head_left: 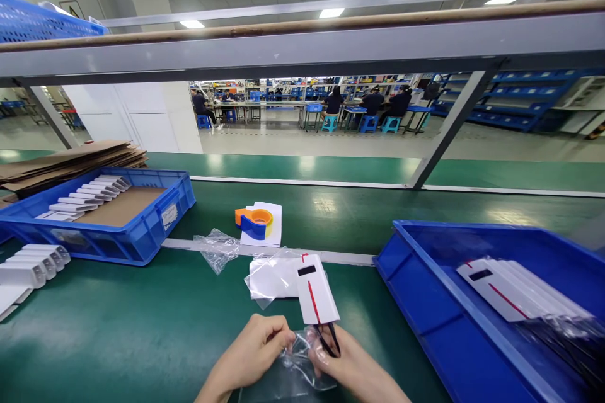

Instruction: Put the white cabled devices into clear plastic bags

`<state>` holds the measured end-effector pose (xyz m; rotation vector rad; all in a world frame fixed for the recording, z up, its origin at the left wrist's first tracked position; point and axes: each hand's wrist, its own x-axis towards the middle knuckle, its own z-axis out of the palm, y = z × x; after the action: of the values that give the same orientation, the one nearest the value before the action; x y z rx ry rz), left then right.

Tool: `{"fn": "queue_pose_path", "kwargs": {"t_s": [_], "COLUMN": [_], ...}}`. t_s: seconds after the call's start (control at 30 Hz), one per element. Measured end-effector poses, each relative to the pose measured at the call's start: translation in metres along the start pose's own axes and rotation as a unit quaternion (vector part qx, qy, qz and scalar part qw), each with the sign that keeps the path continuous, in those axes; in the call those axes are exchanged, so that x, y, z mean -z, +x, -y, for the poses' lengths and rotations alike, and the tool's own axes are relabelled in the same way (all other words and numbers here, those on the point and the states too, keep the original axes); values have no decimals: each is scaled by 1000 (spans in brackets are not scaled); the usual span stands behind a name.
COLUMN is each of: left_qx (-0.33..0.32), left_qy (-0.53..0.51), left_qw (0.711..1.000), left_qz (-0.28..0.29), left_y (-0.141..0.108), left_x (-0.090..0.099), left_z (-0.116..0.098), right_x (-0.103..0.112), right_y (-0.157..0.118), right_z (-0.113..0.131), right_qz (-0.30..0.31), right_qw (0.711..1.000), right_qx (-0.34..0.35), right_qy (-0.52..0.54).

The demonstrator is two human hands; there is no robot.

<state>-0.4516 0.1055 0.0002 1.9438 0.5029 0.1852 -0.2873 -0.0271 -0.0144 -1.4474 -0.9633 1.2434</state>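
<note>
My right hand grips the black cable of a flat white device, which points up and away from me. A dark window and red strips mark the device's face. My left hand pinches the edge of a clear plastic bag between thumb and forefinger. Part of that bag also lies against the fingers of my right hand. Just beyond my hands is a stack of white sheets with clear plastic over it. The device overlaps the right side of this stack.
A blue bin at right holds similar white devices. At left are a blue crate with white casings, more casings and flattened cardboard. An orange-and-blue tape dispenser and crumpled plastic lie ahead.
</note>
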Motion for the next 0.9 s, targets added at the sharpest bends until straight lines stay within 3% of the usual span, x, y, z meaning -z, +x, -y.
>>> {"fn": "queue_pose_path", "kwargs": {"t_s": [0.23, 0.47, 0.53, 0.63, 0.73, 0.8, 0.9], "left_qx": [-28, -9, -9, -13, -4, 8, 18], "left_qy": [14, 17, 16, 4, -49, -102, -155], "left_qw": [999, 1000, 999, 998, 995, 990, 979], "left_qz": [-6, -22, -29, -58, -86, -101, -134], "left_y": [2, 0, -1, -2, -4, -6, -10], "left_x": [-7, 5, 7, 15, 29, 39, 51], "left_z": [4, 3, 5, 10, 17, 22, 29], "right_x": [-12, -12, -8, 1, 12, 19, 27], "right_y": [4, -1, 0, 0, -5, -10, -19], "right_z": [-4, 3, 0, -5, -12, -20, -31], "right_qz": [3, 54, 27, -60, -164, -236, -300], "right_qw": [997, 993, 997, 991, 935, 866, 746], "right_qx": [-49, -11, 5, 24, 30, 60, 173], "right_qy": [57, 104, 65, -119, -313, -436, -568]}}
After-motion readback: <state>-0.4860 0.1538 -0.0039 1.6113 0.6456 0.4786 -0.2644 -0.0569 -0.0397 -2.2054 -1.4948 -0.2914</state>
